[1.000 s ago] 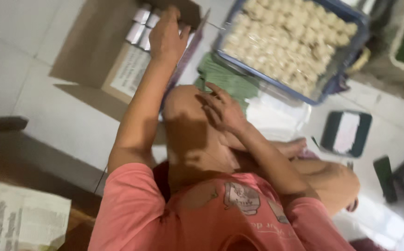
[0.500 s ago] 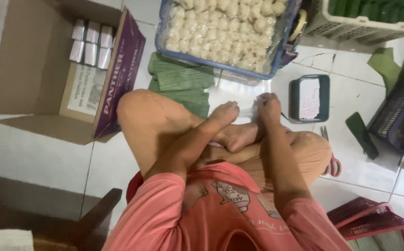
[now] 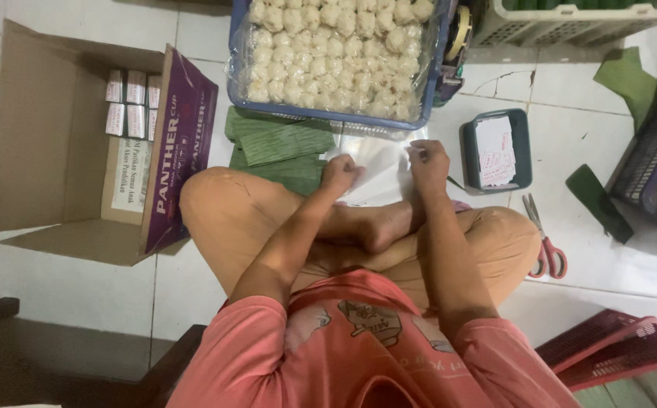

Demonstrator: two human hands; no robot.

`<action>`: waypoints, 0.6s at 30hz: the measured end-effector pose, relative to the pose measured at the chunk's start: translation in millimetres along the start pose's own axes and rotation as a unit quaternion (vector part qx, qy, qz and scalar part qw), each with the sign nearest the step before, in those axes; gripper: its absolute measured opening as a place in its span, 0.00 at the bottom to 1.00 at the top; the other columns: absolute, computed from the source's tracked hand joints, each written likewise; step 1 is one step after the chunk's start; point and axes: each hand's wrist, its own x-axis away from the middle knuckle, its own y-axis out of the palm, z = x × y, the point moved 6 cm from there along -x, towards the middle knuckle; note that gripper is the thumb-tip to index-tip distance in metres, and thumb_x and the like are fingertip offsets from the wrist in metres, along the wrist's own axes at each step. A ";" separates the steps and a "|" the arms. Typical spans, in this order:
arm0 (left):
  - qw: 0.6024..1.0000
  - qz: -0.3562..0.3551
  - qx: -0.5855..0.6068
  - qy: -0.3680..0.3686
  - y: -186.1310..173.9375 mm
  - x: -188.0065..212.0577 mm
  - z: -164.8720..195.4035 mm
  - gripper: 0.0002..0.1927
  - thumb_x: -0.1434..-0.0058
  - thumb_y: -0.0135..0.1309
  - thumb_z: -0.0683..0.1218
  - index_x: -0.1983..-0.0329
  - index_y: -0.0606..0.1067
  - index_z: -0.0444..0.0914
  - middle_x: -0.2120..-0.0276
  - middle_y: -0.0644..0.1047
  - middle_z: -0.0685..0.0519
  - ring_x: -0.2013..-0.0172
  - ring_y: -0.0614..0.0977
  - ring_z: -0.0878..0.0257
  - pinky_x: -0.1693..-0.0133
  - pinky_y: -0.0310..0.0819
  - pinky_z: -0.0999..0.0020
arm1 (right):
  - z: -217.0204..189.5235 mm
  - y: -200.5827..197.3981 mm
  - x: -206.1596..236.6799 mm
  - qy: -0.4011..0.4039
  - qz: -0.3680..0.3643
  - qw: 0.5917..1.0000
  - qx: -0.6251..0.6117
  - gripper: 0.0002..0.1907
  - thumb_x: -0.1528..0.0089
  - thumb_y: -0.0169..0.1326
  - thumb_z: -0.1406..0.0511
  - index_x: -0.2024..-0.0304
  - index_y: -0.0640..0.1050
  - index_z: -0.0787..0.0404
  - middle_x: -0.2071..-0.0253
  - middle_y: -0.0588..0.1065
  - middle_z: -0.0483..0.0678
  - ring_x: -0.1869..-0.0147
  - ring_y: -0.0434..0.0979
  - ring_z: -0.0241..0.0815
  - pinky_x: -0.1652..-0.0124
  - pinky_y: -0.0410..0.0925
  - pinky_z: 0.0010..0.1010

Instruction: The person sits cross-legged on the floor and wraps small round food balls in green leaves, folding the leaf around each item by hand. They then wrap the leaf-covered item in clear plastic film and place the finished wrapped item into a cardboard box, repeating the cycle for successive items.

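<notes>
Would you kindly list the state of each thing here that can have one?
Left hand: pinching the clear plastic sheet.
Right hand: gripping the sheet's other edge.
Clear plastic sheet: held above the floor.
Cardboard box: open, partly filled with small packs.
Blue crate: full of pale dumplings under film.
Scissors: closed, flat on tiles.
Green leaf strips: stacked flat.

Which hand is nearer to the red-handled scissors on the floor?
The right hand. The scissors lie on the tiles to its right and below it in the picture. The left hand is farther away, on the other side of the clear plastic sheet that both hands touch.
</notes>
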 end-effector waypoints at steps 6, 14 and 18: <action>0.946 -0.023 0.298 -0.127 3.0 -0.9 -21.2 0.05 0.41 0.59 0.42 0.62 0.79 0.39 0.69 0.81 0.54 0.69 0.83 0.64 0.72 0.79 0.69 | 8.1 15.0 2.1 0.169 -0.067 0.967 -0.176 0.17 0.37 0.62 0.60 0.52 0.81 0.65 0.53 0.78 0.57 0.55 0.78 0.47 0.57 0.73 0.35; 0.994 0.048 0.052 0.087 -26.8 3.2 -21.3 0.08 0.46 0.65 0.43 0.65 0.79 0.36 0.72 0.82 0.52 0.72 0.83 0.63 0.69 0.77 0.68 | -101.6 34.5 31.7 -0.182 -0.073 0.980 0.033 0.37 0.44 0.69 0.57 0.38 0.70 0.65 0.39 0.69 0.62 0.36 0.66 0.64 0.38 0.62 0.50; 0.819 -0.049 0.529 -0.217 -64.6 -34.9 -45.4 0.07 0.38 0.57 0.45 0.59 0.79 0.39 0.69 0.81 0.51 0.71 0.81 0.59 0.68 0.79 0.61 | -111.3 30.4 30.4 -0.157 -0.088 0.984 -0.007 0.32 0.42 0.66 0.59 0.39 0.72 0.64 0.40 0.69 0.61 0.36 0.67 0.64 0.38 0.63 0.47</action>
